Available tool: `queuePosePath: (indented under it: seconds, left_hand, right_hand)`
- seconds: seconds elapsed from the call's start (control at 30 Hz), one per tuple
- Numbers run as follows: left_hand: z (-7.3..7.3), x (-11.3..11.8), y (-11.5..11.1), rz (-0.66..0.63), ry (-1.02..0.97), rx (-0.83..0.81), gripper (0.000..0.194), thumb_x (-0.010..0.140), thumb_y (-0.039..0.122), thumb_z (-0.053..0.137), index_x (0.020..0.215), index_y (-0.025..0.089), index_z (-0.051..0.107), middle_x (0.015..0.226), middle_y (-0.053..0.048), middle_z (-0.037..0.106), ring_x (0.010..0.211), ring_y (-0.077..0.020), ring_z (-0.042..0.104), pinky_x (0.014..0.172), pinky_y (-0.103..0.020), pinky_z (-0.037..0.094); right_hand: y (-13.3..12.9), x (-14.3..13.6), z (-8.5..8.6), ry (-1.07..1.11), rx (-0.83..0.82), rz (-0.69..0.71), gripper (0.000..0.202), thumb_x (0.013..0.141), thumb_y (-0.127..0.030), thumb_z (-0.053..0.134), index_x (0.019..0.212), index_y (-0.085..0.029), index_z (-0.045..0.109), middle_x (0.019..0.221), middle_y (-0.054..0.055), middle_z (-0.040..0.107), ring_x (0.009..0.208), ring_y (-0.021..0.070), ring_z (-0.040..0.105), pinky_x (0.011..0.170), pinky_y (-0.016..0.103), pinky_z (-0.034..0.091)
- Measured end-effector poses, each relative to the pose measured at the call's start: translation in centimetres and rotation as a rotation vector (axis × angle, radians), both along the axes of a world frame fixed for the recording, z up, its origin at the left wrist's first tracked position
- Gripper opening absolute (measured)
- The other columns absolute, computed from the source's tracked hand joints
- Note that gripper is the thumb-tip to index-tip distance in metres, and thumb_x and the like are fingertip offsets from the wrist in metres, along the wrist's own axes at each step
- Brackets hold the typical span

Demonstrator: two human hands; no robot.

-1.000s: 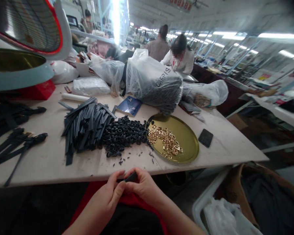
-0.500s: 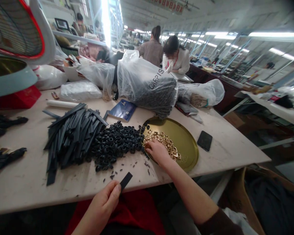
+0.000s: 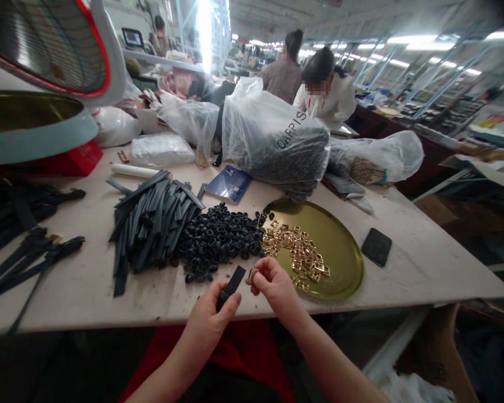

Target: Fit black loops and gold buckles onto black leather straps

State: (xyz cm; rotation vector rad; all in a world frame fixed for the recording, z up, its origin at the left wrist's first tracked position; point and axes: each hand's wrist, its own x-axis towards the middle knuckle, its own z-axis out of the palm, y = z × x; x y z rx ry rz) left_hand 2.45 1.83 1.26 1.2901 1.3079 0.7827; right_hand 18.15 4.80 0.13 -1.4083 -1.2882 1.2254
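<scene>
Near the table's front edge, my left hand [image 3: 216,308] pinches a flat black strap [image 3: 236,279] whose squared end points up and to the right. My right hand [image 3: 273,282] holds a small gold buckle [image 3: 251,276] between thumb and fingers, just right of the strap's end and apart from it. Behind my right hand, a round gold tray [image 3: 344,246] carries a heap of gold buckles [image 3: 300,249]. A pile of small black loops [image 3: 222,238] lies beyond both hands. To its left rests a stack of black straps [image 3: 149,221].
A phone [image 3: 376,247] lies right of the tray. A blue booklet [image 3: 229,184] and a plastic bag [image 3: 273,134] of dark pieces are at the back. More black straps [image 3: 29,224] lie far left, below a fan [image 3: 46,45]. Two people [image 3: 325,84] are across the table.
My right hand has left the tray and come left with a gold buckle. My left hand has moved up and right with the strap, towards it. The view has shifted.
</scene>
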Motion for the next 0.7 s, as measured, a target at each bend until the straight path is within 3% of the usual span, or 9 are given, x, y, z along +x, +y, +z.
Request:
queuePosePath:
  seconds: [0.07, 0.2, 0.37, 0.47, 0.6, 0.7]
  left_hand:
    - [0.4, 0.1, -0.2, 0.006, 0.006, 0.037, 0.023, 0.078, 0.038, 0.051, 0.086, 0.017, 0.056, 0.073, 0.001, 0.060, 0.069, -0.0155, 0.055, 0.065, -0.023, 0.041]
    - [0.3, -0.4, -1.5, 0.031, 0.086, 0.047, 0.019, 0.079, 0.035, 0.049, 0.084, 0.018, 0.057, 0.070, 0.001, 0.061, 0.067, -0.0155, 0.056, 0.063, -0.023, 0.042]
    - [0.0, -2.3, -2.6, 0.030, 0.105, 0.011, 0.021, 0.076, 0.033, 0.049, 0.080, 0.014, 0.057, 0.071, -0.001, 0.060, 0.068, -0.0164, 0.053, 0.061, -0.024, 0.041]
    - [0.4, -2.9, -2.8, -0.042, 0.081, -0.062, 0.021, 0.072, 0.033, 0.052, 0.076, 0.013, 0.058, 0.066, 0.001, 0.057, 0.065, -0.0158, 0.052, 0.060, -0.023, 0.039]
    - [0.9, -3.1, -3.6, -0.100, -0.031, -0.157, 0.025, 0.069, 0.038, 0.056, 0.071, 0.013, 0.058, 0.057, 0.003, 0.051, 0.056, -0.0121, 0.046, 0.053, -0.021, 0.036]
    - [0.9, -3.4, -4.6, -0.098, -0.140, -0.201, 0.033, 0.073, 0.046, 0.051, 0.078, 0.014, 0.056, 0.050, 0.007, 0.040, 0.046, -0.0081, 0.035, 0.044, -0.018, 0.028]
  right_hand:
    - [-1.9, -2.5, -0.2, 0.231, -0.076, -0.040, 0.015, 0.075, -0.030, 0.051, 0.076, -0.020, 0.041, 0.058, -0.006, 0.051, 0.046, 0.0081, 0.046, 0.046, 0.021, 0.039]
    - [-4.2, -4.8, -0.7, 0.275, -0.100, -0.078, 0.018, 0.076, -0.035, 0.053, 0.077, -0.018, 0.048, 0.064, -0.004, 0.052, 0.053, 0.0087, 0.046, 0.052, 0.022, 0.039]
    - [-5.6, -3.5, -0.5, 0.016, -0.044, 0.178, 0.024, 0.079, -0.036, 0.052, 0.064, -0.017, 0.055, 0.068, -0.001, 0.051, 0.067, 0.0127, 0.049, 0.065, 0.025, 0.040]
    - [-6.7, -2.9, 0.1, 0.033, -0.003, 0.283, 0.011, 0.075, -0.028, 0.060, 0.069, -0.018, 0.058, 0.083, 0.001, 0.056, 0.081, 0.0146, 0.052, 0.076, 0.027, 0.040]
    - [-7.9, -3.2, 0.6, 0.292, -0.111, 0.242, 0.017, 0.069, -0.024, 0.067, 0.081, -0.020, 0.056, 0.070, -0.004, 0.056, 0.064, 0.0104, 0.052, 0.063, 0.023, 0.042]
    - [-8.1, -3.6, 0.8, 0.459, -0.204, 0.140, 0.021, 0.065, -0.028, 0.070, 0.079, -0.019, 0.057, 0.062, -0.005, 0.056, 0.054, 0.0076, 0.049, 0.056, 0.020, 0.041]
